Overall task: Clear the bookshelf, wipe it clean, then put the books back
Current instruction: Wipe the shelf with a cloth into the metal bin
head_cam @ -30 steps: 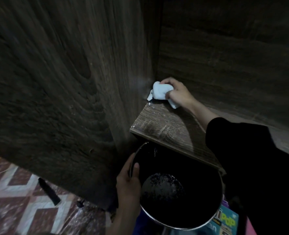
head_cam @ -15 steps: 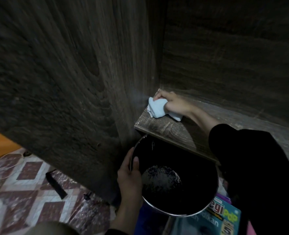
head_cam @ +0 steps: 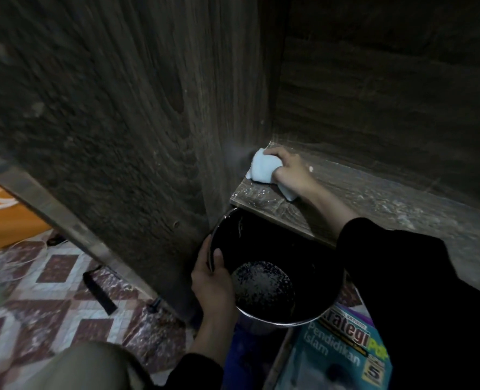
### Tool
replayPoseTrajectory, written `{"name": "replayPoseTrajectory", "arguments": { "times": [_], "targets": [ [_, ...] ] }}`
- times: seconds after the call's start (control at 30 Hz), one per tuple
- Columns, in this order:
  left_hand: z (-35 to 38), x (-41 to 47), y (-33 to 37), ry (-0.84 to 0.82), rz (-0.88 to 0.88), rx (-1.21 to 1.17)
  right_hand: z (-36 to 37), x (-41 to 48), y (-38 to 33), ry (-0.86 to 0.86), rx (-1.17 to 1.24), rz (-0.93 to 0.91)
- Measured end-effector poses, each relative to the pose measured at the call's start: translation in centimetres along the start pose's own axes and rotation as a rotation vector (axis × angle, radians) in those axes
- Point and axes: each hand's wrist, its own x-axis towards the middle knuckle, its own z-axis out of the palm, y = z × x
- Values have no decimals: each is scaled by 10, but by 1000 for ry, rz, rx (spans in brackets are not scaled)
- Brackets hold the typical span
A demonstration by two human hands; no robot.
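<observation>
Nearest you, at the bottom edge, lies a blue book with "Strategi" and "Pendidikan Islam" printed on its cover, partly tucked under the black bucket. Your left hand grips the bucket's rim on its left side, thumb hooked inside and fingers wrapped round the outside. The bucket's bottom glistens with pale specks; what they are cannot be told in this dim light. The bucket sits just below the front edge of the shelf board, close against the bookshelf's side panel.

To the left, on the patterned tile floor, a short black strap lies beside the panel, and an orange object shows farther back.

Your hands are well apart. Your right arm, in a black sleeve, reaches over the board, which carries no books and shows pale speckles and streaks. At its far left corner, where side panel and back panel meet, your right hand curls over a bunched white cloth and presses it onto the board.
</observation>
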Motion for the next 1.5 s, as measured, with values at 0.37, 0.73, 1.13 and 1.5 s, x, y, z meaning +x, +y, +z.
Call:
{"name": "replayPoseTrajectory", "arguments": {
  "times": [0.37,0.73,1.13,1.5],
  "targets": [
    [3,0,0,48,5,40,-5,-25,0,-394,-67,-297],
    [3,-1,4,52,-10,20,-21,-27,-10,-154,246,-53],
    [3,-4,8,44,-9,36,-8,-53,-10,-487,-225,-339],
    [4,-5,10,40,-22,15,-40,-22,49,42,-399,-42]
  ]
}}
